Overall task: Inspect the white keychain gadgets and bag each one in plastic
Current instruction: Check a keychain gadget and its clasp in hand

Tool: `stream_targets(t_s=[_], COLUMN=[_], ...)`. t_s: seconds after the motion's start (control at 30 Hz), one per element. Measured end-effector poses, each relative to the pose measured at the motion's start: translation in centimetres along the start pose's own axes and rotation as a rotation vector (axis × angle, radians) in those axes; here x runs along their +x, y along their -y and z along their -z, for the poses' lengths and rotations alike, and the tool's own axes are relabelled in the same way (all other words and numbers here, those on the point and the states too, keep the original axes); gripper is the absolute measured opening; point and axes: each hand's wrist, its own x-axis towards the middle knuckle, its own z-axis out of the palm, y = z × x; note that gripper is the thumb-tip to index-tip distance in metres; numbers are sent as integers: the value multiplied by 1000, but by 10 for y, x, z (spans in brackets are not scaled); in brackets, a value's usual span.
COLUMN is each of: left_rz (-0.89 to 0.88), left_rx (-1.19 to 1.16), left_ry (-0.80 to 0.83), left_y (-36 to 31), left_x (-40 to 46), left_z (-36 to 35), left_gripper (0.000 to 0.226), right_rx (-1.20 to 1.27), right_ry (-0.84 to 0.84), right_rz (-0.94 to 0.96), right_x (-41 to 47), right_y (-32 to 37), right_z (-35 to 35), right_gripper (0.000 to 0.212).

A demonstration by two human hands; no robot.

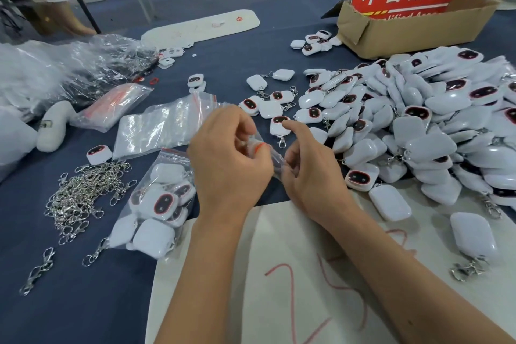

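I'm looking down on a counter (69, 301) covered in dark blue cloth. I take the cardboard box (413, 28) with its red sign at the far right as my landmark. Just in front of the box spreads a big heap of white keychain gadgets (418, 126), with a few loose ones left of it. Well to the box's left lie clear plastic bags (156, 126), and nearer me a filled bag (156, 204) beside a pile of metal clasps (83, 198). Nearest me, a white sheet (251, 288) with red scribbles lies on the cloth.
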Motion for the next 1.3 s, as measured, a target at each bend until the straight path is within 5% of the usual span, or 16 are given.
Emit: stream_targets(t_s=[0.1, 0.23, 0.33, 0.5, 0.73, 0.9, 1.03, 1.17, 1.3], left_rz=[127, 182, 137, 105, 120, 171, 296, 406, 403], left_rx=[32, 141, 115, 35, 43, 156, 270, 396, 385], left_ry=[-20, 252, 444, 460, 277, 300, 228, 162, 179], left_y=[5, 6, 4, -2, -6, -3, -1, 0, -4], left_x=[1, -9, -16, -17, -15, -15, -16, -16, -19], left_z=[-1, -16, -25, -26, -22, -23, -23, -20, -25], left_gripper=[22, 26, 26, 33, 27, 22, 25, 24, 18], right_rx=[40, 215, 156, 167, 248, 176, -262, -646, -693], right_ry=[-44, -75, -102, -83, 21, -171, -307, -106, -70], right_rz=[-37, -80, -112, -155, -103, -103, -37, -89, -118], right_x=[1, 1, 4, 6, 3, 4, 2, 5, 6], right_y=[0, 1, -1, -1, 0, 1, 0, -1, -5], right_z=[0, 4, 4, 5, 5, 5, 6, 11, 12], right_gripper=[47, 5, 22, 42, 17, 12, 23, 59, 48])
